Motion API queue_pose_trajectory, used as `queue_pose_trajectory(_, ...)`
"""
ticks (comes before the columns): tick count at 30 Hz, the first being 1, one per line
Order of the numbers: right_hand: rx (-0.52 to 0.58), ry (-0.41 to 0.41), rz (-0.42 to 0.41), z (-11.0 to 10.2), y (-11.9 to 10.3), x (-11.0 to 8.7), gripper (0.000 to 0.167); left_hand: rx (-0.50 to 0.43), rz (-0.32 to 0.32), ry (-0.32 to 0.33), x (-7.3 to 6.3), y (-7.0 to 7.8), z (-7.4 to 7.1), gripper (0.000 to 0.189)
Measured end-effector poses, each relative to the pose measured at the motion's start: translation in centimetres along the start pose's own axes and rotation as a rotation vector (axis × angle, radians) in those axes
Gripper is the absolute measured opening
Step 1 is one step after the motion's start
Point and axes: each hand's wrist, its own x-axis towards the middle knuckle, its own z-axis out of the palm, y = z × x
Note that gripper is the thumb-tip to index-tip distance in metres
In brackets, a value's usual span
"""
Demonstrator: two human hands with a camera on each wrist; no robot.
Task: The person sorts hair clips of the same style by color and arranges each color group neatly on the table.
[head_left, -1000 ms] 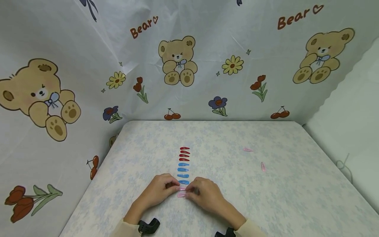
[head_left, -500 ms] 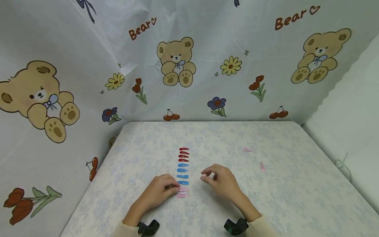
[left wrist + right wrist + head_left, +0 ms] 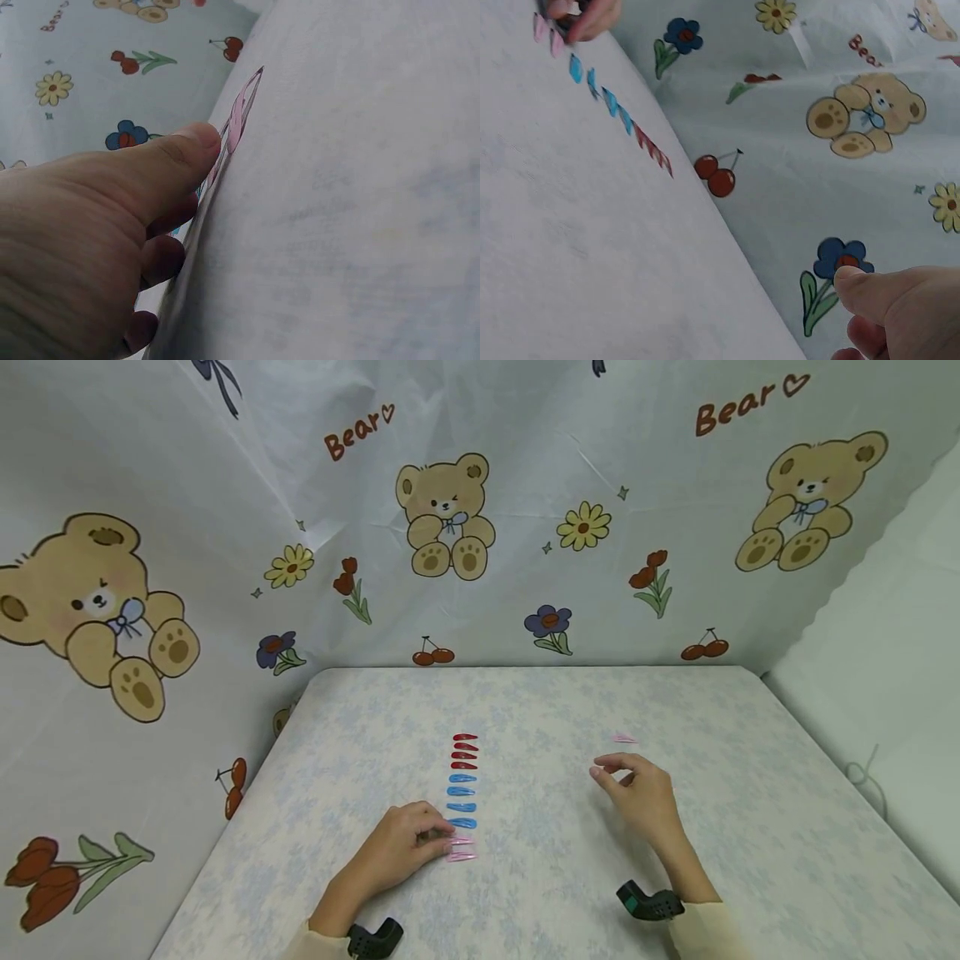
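Red hair clips (image 3: 465, 747), blue hair clips (image 3: 461, 791) and two pink hair clips lie in one column on the table. My left hand (image 3: 397, 852) pinches the left end of the upper pink hair clip (image 3: 462, 841); the lower pink hair clip (image 3: 461, 857) lies just below. In the left wrist view the thumb (image 3: 180, 154) partly covers one pink clip. My right hand (image 3: 641, 793) hovers over the right side, fingers relaxed and bent, nothing visible between them. Just beyond it lies a loose pink hair clip (image 3: 624, 738). Another loose pink clip's earlier spot is behind this hand.
The patterned table (image 3: 540, 702) ends at a bear-print cloth (image 3: 510, 485) hanging behind and to the left. A white surface (image 3: 892, 693) with a thin cord (image 3: 862, 777) is on the right. Dark devices are worn on both wrists.
My right hand has left the pink clips in the column and moved right and away from me, covering where one loose pink clip was seen. The left hand has stayed by the column.
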Motion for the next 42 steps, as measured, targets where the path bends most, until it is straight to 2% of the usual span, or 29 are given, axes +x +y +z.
queue_pose_trajectory(7, 0.013, 0.069, 0.216, -2.0, 2.6, 0.2, 0.033, 0.02, -0.009, 0.0, 0.0, 0.0, 0.1, 0.013)
queue_pose_trajectory(11, 0.008, 0.093, 0.311, -2.5, 3.6, 0.1, 0.036, 0.022, -0.003, -0.002, 0.0, -0.1, 0.2, 0.012)
queue_pose_trajectory(22, 0.018, 0.148, 0.492, -3.5, 5.6, -0.4, 0.039, 0.051, 0.003, 0.005, 0.2, -0.4, 0.4, 0.012)
queue_pose_trajectory(35, -0.031, 0.084, 0.557, -3.3, 6.5, -1.0, 0.052, 0.043, -0.004, 0.003, 0.0, -0.3, 0.5, 0.012)
queue_pose_trajectory(42, -0.066, 0.094, 0.583, -2.6, 7.1, -1.1, 0.048, 0.04, 0.007, 0.004, 0.0, -0.5, 0.5, 0.012)
